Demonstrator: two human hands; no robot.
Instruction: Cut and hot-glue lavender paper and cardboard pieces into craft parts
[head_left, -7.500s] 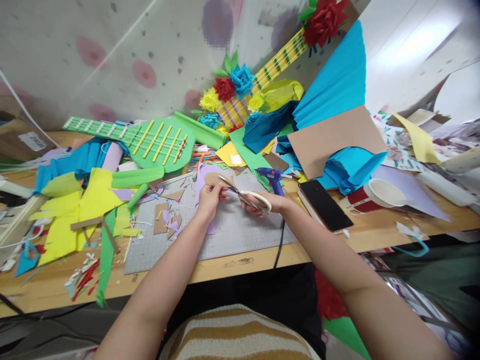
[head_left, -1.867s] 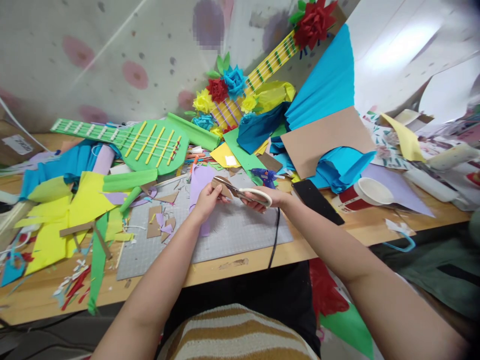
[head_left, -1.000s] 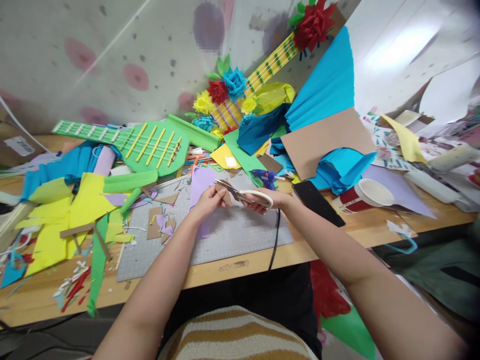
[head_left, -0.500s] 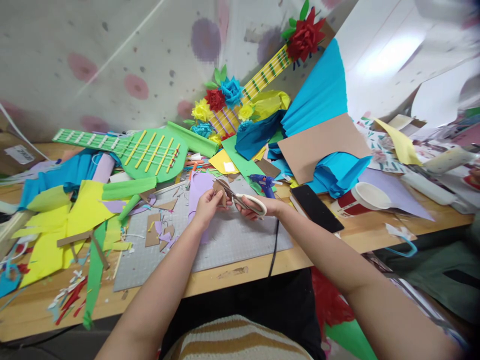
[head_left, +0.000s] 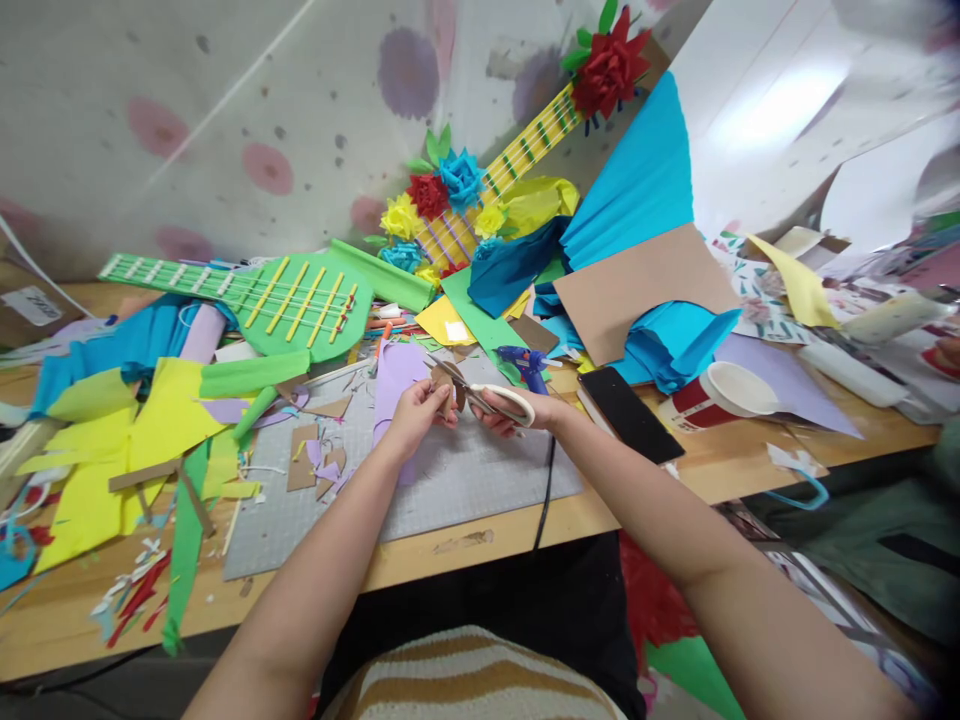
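My left hand (head_left: pixel 420 412) pinches a small piece of brown cardboard (head_left: pixel 448 388) above the grey cutting mat (head_left: pixel 465 490). My right hand (head_left: pixel 517 412) is closed round the white handles of a pair of scissors (head_left: pixel 501 400). The scissor blades point left and lie against the cardboard, slightly apart. Purple paper (head_left: pixel 397 380) lies on the mat just left of my left hand. Behind my right hand is a blue glue gun (head_left: pixel 529 365), with a black cable running to the table's front edge.
A green paper guitar (head_left: pixel 300 305) lies at the back left, and a yellow one with paper flowers (head_left: pixel 532 145) leans on the wall. Coloured scraps cover the left side. A black phone (head_left: pixel 634 415) and a paper cup (head_left: pixel 720 395) stand to the right.
The cardboard piece has turned a little in my left hand, showing more of its face. The scissor blades have shifted slightly against it. The whole view has moved slightly.
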